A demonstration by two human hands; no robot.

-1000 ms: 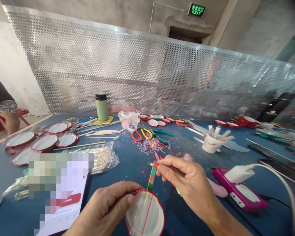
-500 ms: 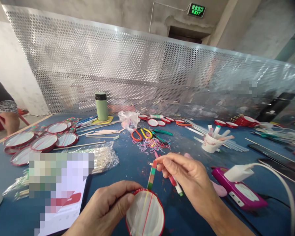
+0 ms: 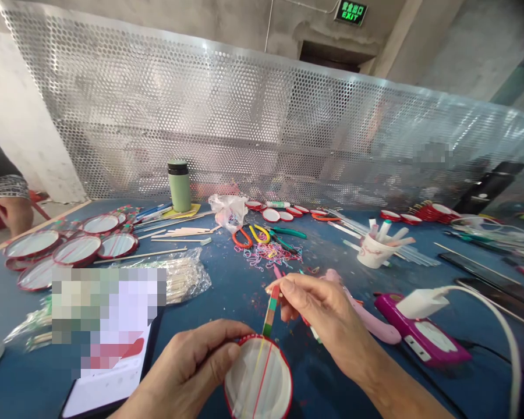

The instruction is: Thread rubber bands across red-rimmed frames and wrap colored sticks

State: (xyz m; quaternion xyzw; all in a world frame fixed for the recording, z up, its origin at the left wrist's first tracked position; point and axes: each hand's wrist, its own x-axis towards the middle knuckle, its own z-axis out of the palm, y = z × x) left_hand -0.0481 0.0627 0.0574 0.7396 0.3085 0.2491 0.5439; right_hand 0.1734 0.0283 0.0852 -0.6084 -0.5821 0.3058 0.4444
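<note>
I see a phone (image 3: 109,387) left of the disc (image 3: 257,378), a power strip (image 3: 428,337) right, and pliers (image 3: 294,233) behind on the surface (image 3: 338,390).

The sign (image 3: 351,13) bears two lines in lit green: the Chinese characters "安全出口" on top and, directly beneath them, "EXIT" in Latin capitals. Well below the sign, the cup (image 3: 374,254) has red markings on its side, too small to make out. Far below the sign and to its left, the phone (image 3: 107,396) has a partly pixelated screen whose small marks are too blurred to read.
</note>
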